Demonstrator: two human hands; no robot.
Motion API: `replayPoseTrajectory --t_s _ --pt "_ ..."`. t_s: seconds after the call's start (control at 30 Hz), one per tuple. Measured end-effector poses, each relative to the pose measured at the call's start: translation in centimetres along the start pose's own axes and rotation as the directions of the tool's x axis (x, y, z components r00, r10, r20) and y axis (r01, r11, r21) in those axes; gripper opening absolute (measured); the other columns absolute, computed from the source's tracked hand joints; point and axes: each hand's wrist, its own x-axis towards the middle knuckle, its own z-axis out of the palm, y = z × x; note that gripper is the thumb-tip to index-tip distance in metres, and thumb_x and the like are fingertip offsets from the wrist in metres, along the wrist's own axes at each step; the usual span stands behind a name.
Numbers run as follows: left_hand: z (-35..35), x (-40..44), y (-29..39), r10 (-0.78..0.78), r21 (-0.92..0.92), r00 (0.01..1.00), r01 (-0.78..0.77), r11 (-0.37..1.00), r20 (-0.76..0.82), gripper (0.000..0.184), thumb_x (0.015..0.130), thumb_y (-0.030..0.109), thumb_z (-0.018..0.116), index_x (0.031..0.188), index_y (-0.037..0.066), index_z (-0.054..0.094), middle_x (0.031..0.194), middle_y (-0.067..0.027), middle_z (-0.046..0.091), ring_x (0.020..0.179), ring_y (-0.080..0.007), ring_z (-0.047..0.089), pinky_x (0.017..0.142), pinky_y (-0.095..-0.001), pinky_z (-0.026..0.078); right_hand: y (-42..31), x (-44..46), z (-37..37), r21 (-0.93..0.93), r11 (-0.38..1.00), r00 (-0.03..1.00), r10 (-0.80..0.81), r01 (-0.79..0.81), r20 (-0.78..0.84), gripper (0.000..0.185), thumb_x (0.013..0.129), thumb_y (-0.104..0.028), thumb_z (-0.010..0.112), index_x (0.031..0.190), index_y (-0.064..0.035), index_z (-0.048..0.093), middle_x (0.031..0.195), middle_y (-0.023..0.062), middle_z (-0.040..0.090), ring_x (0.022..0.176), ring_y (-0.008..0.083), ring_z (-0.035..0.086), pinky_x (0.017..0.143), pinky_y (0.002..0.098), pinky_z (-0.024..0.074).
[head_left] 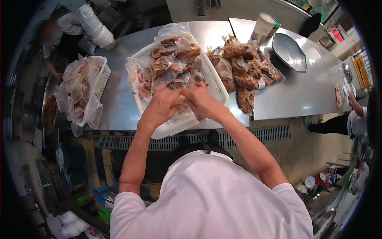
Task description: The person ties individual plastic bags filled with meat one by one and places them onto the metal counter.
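A white perforated plastic basket (218,85) stands at the table's front edge, filled with clear plastic bags of reddish-brown food (164,65). Over its near end, my left hand (162,104) and my right hand (203,100) meet with fingers curled inward. Both appear closed on the top of a clear plastic bag (181,108), though the fingertips are partly hidden by the hands. To the right of the basket lies a pile of knotted bags (240,65) with similar brown contents.
A second white basket (104,77) draped with plastic bags stands left, near a co-worker (59,36). On the steel table (286,95) are a metal tray (289,51) and a whitish tub (263,26). Another person (354,119) stands far right. A floor drain grate (258,135) runs below.
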Motion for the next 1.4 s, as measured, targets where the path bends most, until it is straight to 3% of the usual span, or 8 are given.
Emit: replayPoseTrajectory --t_s 0.2,0.27,0.4,0.63,0.8,1.13,1.27,1.4 --pt "-1.4 -1.8 -0.7 -0.311 -0.273 0.707 0.582 0.766 0.635 0.02 0.095 0.019 0.068 0.095 -0.002 0.064 0.067 -0.012 0.056 0.062 -0.0174 0.055 0.063 -0.033 0.048 1.8 0.3 -2.0 -0.3 0.946 0.991 -0.103 0.124 0.086 0.01 0.075 -0.006 0.074 0.085 -0.0035 0.072 0.086 0.0138 0.062 0.086 0.0348 0.062 0.085 0.0427 0.0447" --pt "-1.1 -2.2 1.7 -0.414 -0.867 0.822 0.48 0.134 0.392 0.022 0.1 0.018 0.062 0.108 -0.002 0.064 0.069 -0.0036 0.058 0.064 -0.0108 0.056 0.067 -0.0277 0.051 2.1 1.6 -0.9 -0.201 0.98 0.999 0.009 0.001 0.051 0.01 0.078 -0.005 0.075 0.085 -0.0001 0.071 0.088 0.0113 0.063 0.085 0.0287 0.063 0.078 0.0388 0.0494" --pt "1.6 -1.6 7.7 -0.14 -0.92 0.917 0.347 -0.181 0.373 0.022 0.101 0.009 0.057 0.119 -0.001 0.063 0.08 -0.0017 0.062 0.075 -0.0113 0.063 0.077 -0.0283 0.056 -0.7 3.4 -1.3 0.591 0.806 0.989 0.101 -0.02 -0.104 0.01 0.083 -0.005 0.076 0.088 0.0012 0.07 0.094 0.0062 0.066 0.091 0.0148 0.061 0.08 0.0288 0.0502" --pt "1.8 -2.1 -2.4 -0.503 -0.956 0.831 0.292 0.03 0.238 0.029 0.095 0.014 0.07 0.12 0.0 0.063 0.092 -0.0034 0.07 0.089 -0.0154 0.069 0.078 -0.0317 0.057 -0.6 2.6 0.6 0.557 0.806 0.968 0.25 -0.202 -0.011 0.019 0.096 -0.017 0.067 0.097 0.0017 0.069 0.094 0.0102 0.067 0.084 0.0214 0.063 0.079 0.0331 0.0507" --pt "-1.4 0.4 3.3 -0.46 -0.398 0.888 0.43 0.81 0.022 0.05 0.078 0.009 0.078 0.126 0.007 0.063 0.09 -0.0041 0.072 0.088 -0.019 0.068 0.076 -0.0354 0.053 -2.1 1.8 2.3 0.509 0.758 0.812 0.556 -0.408 -0.177 0.01 0.097 -0.008 0.061 0.101 0.0004 0.065 0.076 0.0108 0.065 0.071 0.016 0.061 0.066 0.0327 0.0488" --pt "3.4 0.5 3.1 -0.385 -0.144 0.81 0.359 0.922 -0.443 0.023 0.073 -0.003 0.074 0.092 0.004 0.064 0.083 -0.006 0.069 0.077 -0.0215 0.067 0.079 -0.035 0.052 -0.3 0.4 3.5 0.817 0.488 0.769 0.633 -0.306 -0.09 0.007 0.09 -0.002 0.071 0.097 0.0004 0.071 0.087 0.001 0.07 0.079 0.0051 0.06 0.065 0.0229 0.0474" --pt "4.2 -0.1 1.3 -0.707 -0.792 0.696 0.361 0.493 -0.123 0.014 0.081 -0.005 0.072 0.089 0.001 0.063 0.089 -0.002 0.068 0.082 -0.0082 0.062 0.08 -0.0252 0.051 0.3 -0.5 1.9 0.82 0.421 0.843 0.521 -0.387 0.131 0.014 0.091 -0.002 0.071 0.105 0.0008 0.072 0.092 -0.0011 0.068 0.082 0.0052 0.058 0.073 0.0231 0.047" --pt "3.6 0.5 2.7 -0.419 -0.298 0.842 0.326 0.897 -0.341 0.018 0.078 -0.005 0.071 0.095 0.0 0.065 0.087 -0.0073 0.066 0.081 -0.0185 0.065 0.076 -0.03 0.052 1.4 -1.4 1.6 0.832 0.451 0.874 0.479 -0.322 0.079 0.015 0.087 -0.002 0.076 0.102 0.0018 0.074 0.093 -0.0005 0.069 0.084 0.0067 0.059 0.076 0.0247 0.0489"
